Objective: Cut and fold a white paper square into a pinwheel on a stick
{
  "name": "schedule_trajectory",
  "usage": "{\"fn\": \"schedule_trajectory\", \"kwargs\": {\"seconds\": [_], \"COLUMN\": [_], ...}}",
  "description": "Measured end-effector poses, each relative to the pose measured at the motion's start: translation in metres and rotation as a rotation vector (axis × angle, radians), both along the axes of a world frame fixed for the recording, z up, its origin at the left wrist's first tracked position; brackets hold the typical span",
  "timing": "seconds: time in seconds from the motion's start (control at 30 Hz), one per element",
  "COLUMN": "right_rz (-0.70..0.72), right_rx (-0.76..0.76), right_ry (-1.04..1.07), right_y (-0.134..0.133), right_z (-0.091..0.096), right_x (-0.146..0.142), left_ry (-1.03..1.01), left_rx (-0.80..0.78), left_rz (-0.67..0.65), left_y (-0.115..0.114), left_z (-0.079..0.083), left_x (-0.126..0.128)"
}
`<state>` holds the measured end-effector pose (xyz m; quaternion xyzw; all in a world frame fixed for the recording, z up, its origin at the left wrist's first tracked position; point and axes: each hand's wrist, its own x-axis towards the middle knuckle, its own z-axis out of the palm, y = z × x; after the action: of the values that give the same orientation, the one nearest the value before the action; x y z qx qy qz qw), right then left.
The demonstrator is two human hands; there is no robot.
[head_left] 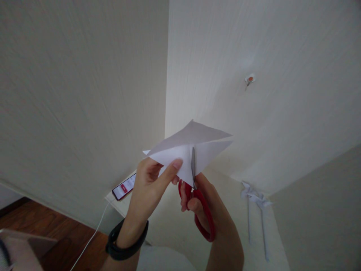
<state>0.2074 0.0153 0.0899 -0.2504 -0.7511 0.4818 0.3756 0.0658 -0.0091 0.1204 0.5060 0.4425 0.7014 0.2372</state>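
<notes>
My left hand [155, 178] pinches a white sheet of paper [194, 133] at its left side, thumb on top. Slits run in from the paper's edges, one at the right corner and one at the near corner. In my right hand [203, 203] are scissors [205, 216] with red handles, my fingers through the loops. Their blade lies along the slit at the near corner, pointing away from me toward the paper's middle. The lower blade is hidden by the paper. A black band sits on my left wrist.
A lit phone [124, 187] with a white cable [94, 233] lies at the left on the white table [175, 226]. Two paper pinwheels [255, 197] on sticks lie at the right. Walls stand close around; a small fitting [249, 79] is on one.
</notes>
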Motion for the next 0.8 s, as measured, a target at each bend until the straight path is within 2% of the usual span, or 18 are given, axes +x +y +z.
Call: {"fn": "schedule_trajectory", "kwargs": {"seconds": [0.5,0.8], "right_rz": [0.025,0.022], "right_rx": [-0.172,-0.187], "right_ry": [0.108,0.109], "right_y": [0.0013,0.0005], "right_z": [0.0011,-0.0015], "right_x": [0.0005,0.0012], "left_ry": [0.009,0.011], "left_rx": [-0.036,-0.018], "left_rz": [0.035,0.020], "left_y": [0.0002,-0.0004], "left_z": [0.0014,0.0023], "left_x": [0.0018,0.0026]}}
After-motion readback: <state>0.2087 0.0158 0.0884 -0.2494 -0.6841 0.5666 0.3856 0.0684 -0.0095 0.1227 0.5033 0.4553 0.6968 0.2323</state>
